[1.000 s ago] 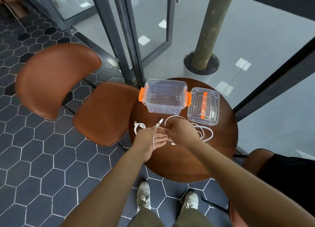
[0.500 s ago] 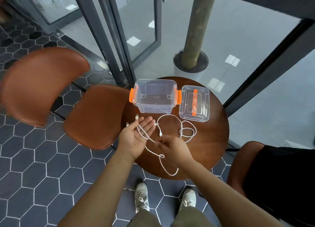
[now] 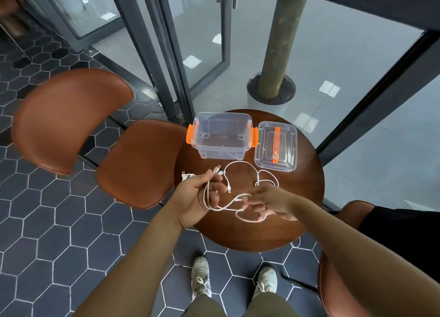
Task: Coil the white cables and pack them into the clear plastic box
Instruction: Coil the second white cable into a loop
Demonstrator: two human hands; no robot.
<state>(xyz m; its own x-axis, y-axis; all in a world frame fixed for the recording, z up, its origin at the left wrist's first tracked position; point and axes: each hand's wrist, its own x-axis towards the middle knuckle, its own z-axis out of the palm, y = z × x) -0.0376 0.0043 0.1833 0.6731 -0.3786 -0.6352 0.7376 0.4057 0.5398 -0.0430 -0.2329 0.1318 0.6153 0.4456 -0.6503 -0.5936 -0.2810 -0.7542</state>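
Over the round table [image 3: 238, 232], your left hand [image 3: 197, 197] has closed round the white cable [image 3: 250, 220] while your right hand [image 3: 271, 203] pinches its slack alongside: coiling has begun, with the clear plastic box [image 3: 222, 150] beyond them empty.

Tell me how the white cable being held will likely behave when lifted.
Probably floppy: the cable sags in loops between the left hand and right hand. Likely light; fingers alone carry it. Its trailing loops may tangle.

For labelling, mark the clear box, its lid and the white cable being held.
clear box [image 3: 222, 153], head view, front wall.
lid [image 3: 264, 147], head view, left clear panel.
white cable [image 3: 228, 204], head view, sagging middle strand.
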